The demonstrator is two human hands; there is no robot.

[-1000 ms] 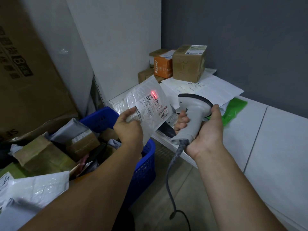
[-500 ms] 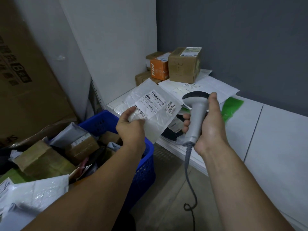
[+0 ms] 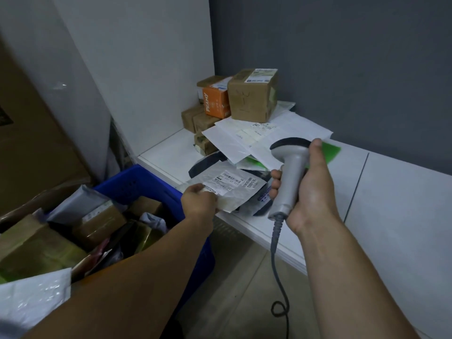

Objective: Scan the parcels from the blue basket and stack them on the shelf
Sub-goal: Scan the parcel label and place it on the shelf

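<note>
My left hand (image 3: pixel 199 200) pinched the near corner of a flat parcel (image 3: pixel 232 184), thumb on top, fingers curled under it. The parcel, a pale plastic bag with its printed label facing up, sat low over the front edge of the shelf (image 3: pixel 166 155), above a black bag (image 3: pixel 204 166); whether it rested on that bag I could not tell. My right hand (image 3: pixel 310 189) was wrapped round the handle of the scanner (image 3: pixel 291 172), thumb up by its dark-rimmed head, which pointed left. The scanner stood nearly upright just right of the parcel, and its cable (image 3: pixel 277 265) hung to the floor in a loop. The two hands were close, with the parcel between them.

The basket (image 3: pixel 137 182) stood below and left of the shelf, under my left forearm, full of brown cartons (image 3: pixel 97 221) and bags. Further back on the shelf lay white mailers (image 3: pixel 269 135) with a green bag (image 3: pixel 330 151) showing beneath them. In the corner behind were stacked a brown box (image 3: pixel 252 96), an orange box (image 3: pixel 216 101) and smaller cartons below these.
</note>
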